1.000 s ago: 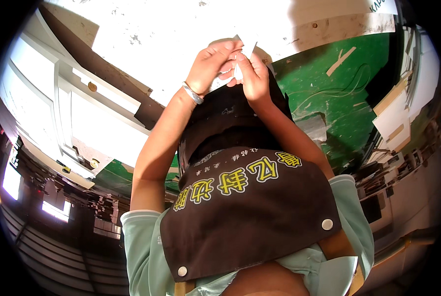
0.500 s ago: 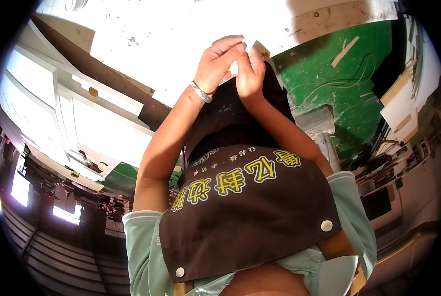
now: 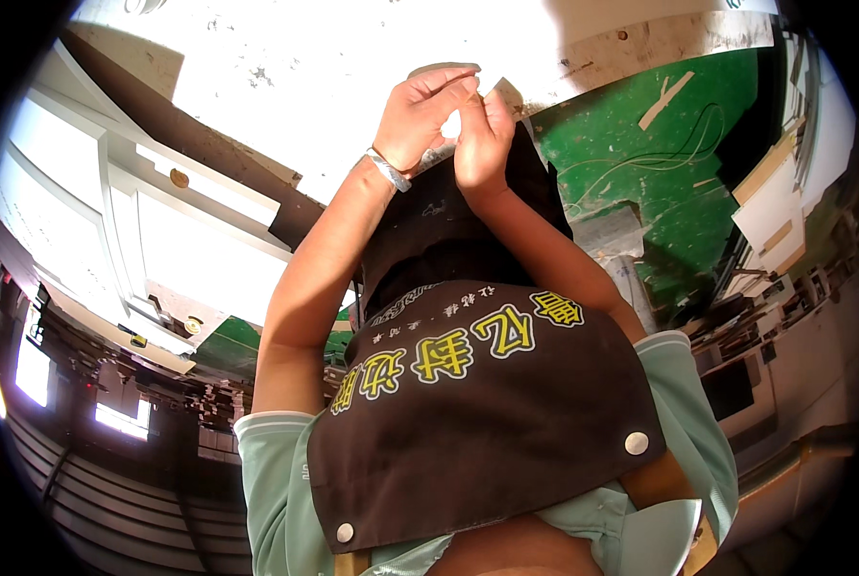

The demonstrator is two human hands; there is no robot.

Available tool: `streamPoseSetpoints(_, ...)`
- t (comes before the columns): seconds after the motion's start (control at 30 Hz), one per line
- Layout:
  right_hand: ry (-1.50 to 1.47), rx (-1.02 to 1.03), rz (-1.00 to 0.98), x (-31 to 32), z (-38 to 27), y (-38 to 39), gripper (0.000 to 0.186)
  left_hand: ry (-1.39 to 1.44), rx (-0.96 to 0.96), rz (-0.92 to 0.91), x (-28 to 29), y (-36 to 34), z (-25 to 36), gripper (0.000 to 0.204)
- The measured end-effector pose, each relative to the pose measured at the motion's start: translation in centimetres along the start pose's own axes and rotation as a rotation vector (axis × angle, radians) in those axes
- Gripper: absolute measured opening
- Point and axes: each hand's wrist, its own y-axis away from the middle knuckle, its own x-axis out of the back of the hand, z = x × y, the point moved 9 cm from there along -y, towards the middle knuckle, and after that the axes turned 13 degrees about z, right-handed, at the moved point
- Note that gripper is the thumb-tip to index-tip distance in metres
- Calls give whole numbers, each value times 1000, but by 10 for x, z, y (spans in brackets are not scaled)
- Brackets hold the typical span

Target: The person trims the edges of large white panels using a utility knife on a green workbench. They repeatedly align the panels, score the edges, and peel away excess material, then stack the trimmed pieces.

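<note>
drawn closer since earlier: left hand [image 3: 415, 117], right hand [image 3: 483, 151], curled, tips meeting (grip opening, contents unclear)

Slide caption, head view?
Left hand, silver bracelet at its wrist, and right hand close together at the edge of a sunlit white worktop, brown apron in foreground.

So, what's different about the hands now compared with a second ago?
The bare left hand and bare right hand have drawn closer, fingertips now meeting or nearly so. The thin pale sliver that stuck up between them no longer shows; whether it was let go, I can't tell. The silver-coloured bracelet stays on the left wrist, the long tan strip on the green surface.
</note>
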Motion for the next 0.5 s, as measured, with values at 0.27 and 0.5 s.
streamPoseSetpoints(0.27,-63,-83,49,-15,8,-9,30,-14,-16,19,7,-11,17,32)
streamPoseSetpoints(0.5,-34,-61,13,-2,15,-2,26,-40,4,-6,2,-3,9,32)
